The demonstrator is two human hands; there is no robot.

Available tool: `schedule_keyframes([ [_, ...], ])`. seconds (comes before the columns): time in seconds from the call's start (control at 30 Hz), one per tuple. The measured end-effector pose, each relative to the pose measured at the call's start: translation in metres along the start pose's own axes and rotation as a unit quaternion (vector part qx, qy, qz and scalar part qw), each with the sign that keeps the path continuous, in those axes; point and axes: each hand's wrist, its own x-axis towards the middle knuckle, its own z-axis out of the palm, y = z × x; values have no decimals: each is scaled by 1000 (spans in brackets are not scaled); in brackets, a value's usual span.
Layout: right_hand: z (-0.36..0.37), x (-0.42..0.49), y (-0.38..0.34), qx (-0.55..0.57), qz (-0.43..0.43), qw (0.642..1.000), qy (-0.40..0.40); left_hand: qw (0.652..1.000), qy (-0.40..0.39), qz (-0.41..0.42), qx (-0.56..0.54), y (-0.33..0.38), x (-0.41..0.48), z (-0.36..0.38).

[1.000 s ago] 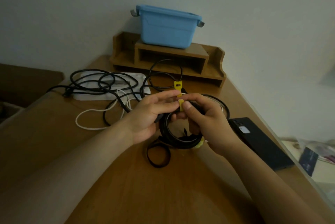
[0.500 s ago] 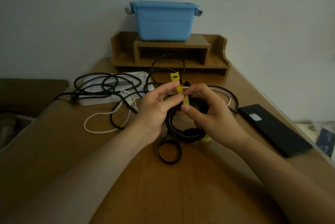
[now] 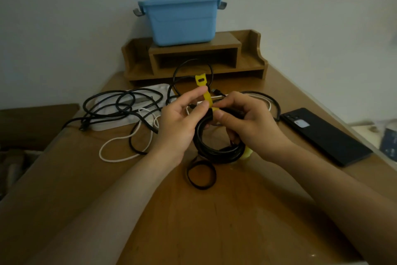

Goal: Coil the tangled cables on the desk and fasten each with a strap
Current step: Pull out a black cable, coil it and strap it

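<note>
Both grips clamped: left hand (image 3: 178, 129) pinches yellow strap (image 3: 206, 98), right hand (image 3: 254, 128) holds black cable coil (image 3: 214, 151) w/ strap wrapped round.

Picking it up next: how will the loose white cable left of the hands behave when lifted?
Probably floppy: the white cable lies in a slack loop. Likely light, being thin. It may snag, since it crosses the tangled black cables.

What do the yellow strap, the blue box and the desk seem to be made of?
Yellow strap: probably soft hook-and-loop fabric, matte; it bends and has a slot. Blue box: likely plastic, smooth moulded walls. Desk: wood or wood veneer, showing grain, slight sheen.
</note>
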Motion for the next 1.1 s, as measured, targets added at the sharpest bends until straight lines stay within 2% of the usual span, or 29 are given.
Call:
schedule_keyframes([
  [0.1,-2,0,0,19,14,1000,-6,998,8,41,55,1,1,-2],
  [0.27,-2,0,1,50,45,997,-30,994,23,62,91,4,4,-10],
  [0.47,-3,1,0,75,77,993,-42,985,4,106,136,8,6,-12],
  [0.6,-1,-1,1,61,72,995,-32,966,-22,123,226,8,11,-17],
  [0.77,1,0,0,35,78,995,-50,947,-16,164,274,10,9,-18],
  [0.9,1,1,0,38,82,994,-55,947,19,194,255,8,4,-12],
  [1.1,3,2,2,73,107,991,-16,977,20,143,158,1,5,-10],
])
